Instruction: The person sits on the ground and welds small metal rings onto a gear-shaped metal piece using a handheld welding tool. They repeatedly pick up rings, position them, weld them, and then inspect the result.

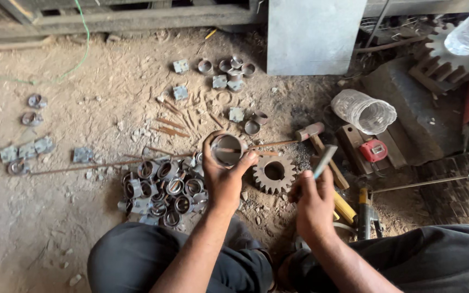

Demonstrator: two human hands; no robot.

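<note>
Dusty bare ground (82, 228) fills the view, strewn with metal parts, and we are seated on it with knees spread, looking down at our own two hands.

Our left hand (221, 173) is clamped around a short metal ring (227, 150), thumb on one side and fingers curled over the other. The ring's open end faces up toward us, so its axis points at the camera. Our right hand (313, 198) is closed on a thin grey rod (324, 161), held like a pencil. The rod's long axis slants up and to the right, away from the ring. The ring lies to the left of the right hand and a little farther from us, near but not touching. Between the two hands, a toothed gear (273, 173) lies flat on the ground.

Counts: one ring in hand; one gear between the hands; one heap of similar rings (161, 192) just left of our left wrist, more than a dozen, too jumbled to count exactly. A second group of rings and small square plates (229, 73) lies farther off. One hammer (313, 135) rests beyond the gear, beside one clear plastic jar (363, 111) lying on its side and one red tape measure (374, 150).
</note>
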